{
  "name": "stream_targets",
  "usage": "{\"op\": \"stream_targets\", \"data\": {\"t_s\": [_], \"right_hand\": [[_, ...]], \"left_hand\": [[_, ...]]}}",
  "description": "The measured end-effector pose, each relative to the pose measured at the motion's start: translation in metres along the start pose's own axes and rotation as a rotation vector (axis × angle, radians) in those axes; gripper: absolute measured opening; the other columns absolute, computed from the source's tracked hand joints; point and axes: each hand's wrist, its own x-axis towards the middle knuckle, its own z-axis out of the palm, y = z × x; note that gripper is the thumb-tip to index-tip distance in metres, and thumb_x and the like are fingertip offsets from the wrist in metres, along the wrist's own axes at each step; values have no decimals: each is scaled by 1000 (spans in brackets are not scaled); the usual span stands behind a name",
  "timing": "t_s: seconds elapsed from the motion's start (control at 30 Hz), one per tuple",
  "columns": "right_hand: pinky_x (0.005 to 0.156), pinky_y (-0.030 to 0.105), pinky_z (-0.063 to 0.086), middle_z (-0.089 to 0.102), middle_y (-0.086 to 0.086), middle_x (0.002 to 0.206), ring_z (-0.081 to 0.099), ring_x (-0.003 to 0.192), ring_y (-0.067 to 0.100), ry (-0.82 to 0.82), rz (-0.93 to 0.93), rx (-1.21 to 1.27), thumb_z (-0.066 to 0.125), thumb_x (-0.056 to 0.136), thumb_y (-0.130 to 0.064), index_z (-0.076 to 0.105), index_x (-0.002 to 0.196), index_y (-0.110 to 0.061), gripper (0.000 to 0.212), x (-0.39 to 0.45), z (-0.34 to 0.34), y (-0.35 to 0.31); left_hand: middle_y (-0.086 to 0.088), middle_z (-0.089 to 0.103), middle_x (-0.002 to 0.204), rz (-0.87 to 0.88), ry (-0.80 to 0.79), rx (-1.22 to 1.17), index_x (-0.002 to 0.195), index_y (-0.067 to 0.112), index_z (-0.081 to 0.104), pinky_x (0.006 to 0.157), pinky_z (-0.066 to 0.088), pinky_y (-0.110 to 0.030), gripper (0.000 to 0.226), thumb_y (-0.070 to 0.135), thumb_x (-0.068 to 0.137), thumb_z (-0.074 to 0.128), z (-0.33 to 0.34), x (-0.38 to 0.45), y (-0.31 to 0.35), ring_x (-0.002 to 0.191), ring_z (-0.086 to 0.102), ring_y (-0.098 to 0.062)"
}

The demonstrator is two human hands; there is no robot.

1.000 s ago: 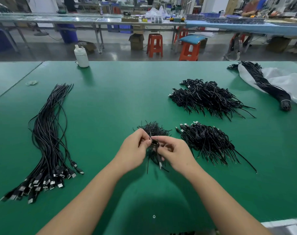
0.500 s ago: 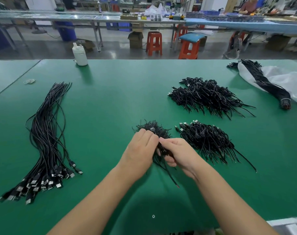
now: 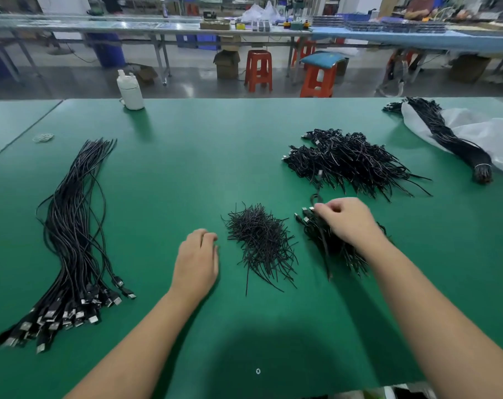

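Two hands are working over the green surface (image 3: 187,168), set well apart. The right hand (image 3: 345,223) is reaching out over the near heap of tied cables (image 3: 330,249) on the right side. Its fingers are curling down and pinching a black cable loop (image 3: 314,198) right at the heap's far left end, beside a couple of silver plugs. The loop is poking up just above the fingertips, and the wrist is lying across the heap itself. The left hand (image 3: 197,260) is lying palm down on the bare green, fingers loosely bent and gripping nothing. It is sitting just left of the small pile of short black ties (image 3: 258,240), near it but not touching.

Beyond the right hand, a bigger heap of tied cables (image 3: 348,159) is spreading out, thin tails pointing right. Far right, a banded bundle of cables (image 3: 445,133) is lying on a white plastic bag (image 3: 494,133). Over on the left, a long sheaf of loose cables (image 3: 74,240) is running toward the near edge, its silver plugs fanning out at the near end. A white bottle (image 3: 130,90) is standing at the far edge, and a few rubber bands (image 3: 43,137) are lying near the seam on the left.
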Motion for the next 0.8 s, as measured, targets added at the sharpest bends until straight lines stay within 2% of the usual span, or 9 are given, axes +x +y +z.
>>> {"op": "stream_targets", "data": {"t_s": [0.13,0.2,0.27,0.43,0.53,0.6,0.67,0.73,0.8], "right_hand": [[47,22,35,59,3,57,50,51,16,122,85,-311,56,96,-38,68,72,-8,40,38,-20,35],[46,24,34,51,5,50,45,46,22,151,131,-370,59,96,-37,57,61,-8,46,54,-23,49],[48,26,36,48,8,51,43,46,23,146,188,-391,61,96,-38,55,61,-3,49,65,-22,59],[52,27,39,58,10,69,53,59,24,60,240,-572,52,100,-41,54,71,-4,47,65,-4,70],[55,29,39,58,14,103,51,58,24,156,180,-701,43,103,-42,61,85,-4,45,55,1,67],[53,29,36,49,17,114,48,58,25,289,73,-687,45,102,-41,61,104,-2,42,45,5,57],[49,26,32,51,14,109,49,58,22,336,-98,-584,48,100,-40,59,116,-5,39,30,17,43],[43,20,31,54,5,104,52,57,10,240,-199,-463,46,100,-41,58,120,-14,36,11,42,32],[42,15,32,53,-1,106,51,55,4,148,-178,-311,45,101,-42,55,126,-19,36,-10,77,27]], "left_hand": [[-16,60,102,-67,-89,98,95,2,66,70,49,-41,19,2,76,68,8,-15,-27,84,57,-33],[-16,59,101,-80,-83,90,92,2,66,70,49,-40,19,1,73,69,10,-18,-30,85,57,-32],[-15,60,100,-62,-75,88,91,2,66,71,50,-40,18,1,73,69,13,-18,-30,85,57,-31],[-12,59,96,-72,-42,51,84,2,65,71,49,-39,12,0,73,68,17,-19,-33,81,56,-29],[-11,58,94,-90,-29,28,82,3,65,70,50,-38,10,0,73,68,18,-19,-32,79,55,-28],[-12,59,93,-97,-25,23,82,2,65,70,50,-38,8,1,75,67,18,-19,-32,80,56,-29],[-11,59,92,-105,-11,18,84,3,64,69,51,-39,7,2,77,67,16,-20,-31,80,56,-28],[-8,57,90,-118,4,4,86,6,60,68,51,-38,8,4,81,66,14,-21,-30,79,55,-26],[-5,53,86,-128,23,-16,86,9,55,66,50,-38,10,7,85,65,11,-22,-29,76,51,-23]]}}
